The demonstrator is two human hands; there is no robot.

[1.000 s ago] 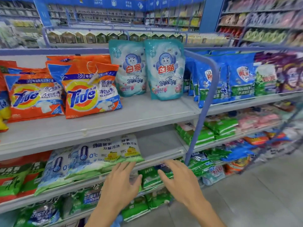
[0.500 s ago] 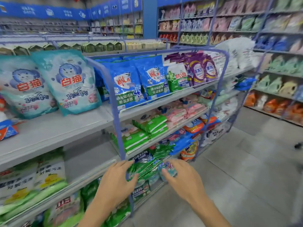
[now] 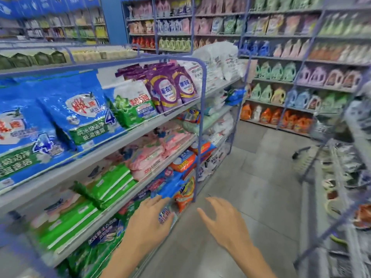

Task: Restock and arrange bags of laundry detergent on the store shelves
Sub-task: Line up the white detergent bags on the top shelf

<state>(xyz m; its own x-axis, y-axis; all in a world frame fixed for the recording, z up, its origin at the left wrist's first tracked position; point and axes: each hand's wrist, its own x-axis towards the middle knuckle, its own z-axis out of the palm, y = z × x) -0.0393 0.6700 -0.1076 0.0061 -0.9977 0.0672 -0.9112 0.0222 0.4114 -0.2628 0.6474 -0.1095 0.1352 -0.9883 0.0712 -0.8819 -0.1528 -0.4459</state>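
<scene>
Loads of blue detergent bags lean on the upper shelf at left. Left hand and right hand hover low, fingers loosely spread, holding nothing. Risk imo: a hasty grab could topple those leaning bags off.

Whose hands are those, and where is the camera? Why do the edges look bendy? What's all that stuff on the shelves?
There is no machine here. A person wears one wide camera on their head, so you see what they see, looking forward and down. The wide lens bends the edges.

The left hand and right hand are bare. Their fingers are relaxed and they hold nothing.

Beside them is a grey metal shop shelf. On it stand shiny blue plastic detergent bags and purple plastic bags. Lower down lie soft pink bags and flat green bags.

The person's job is to fill and tidy these shelves.
</scene>
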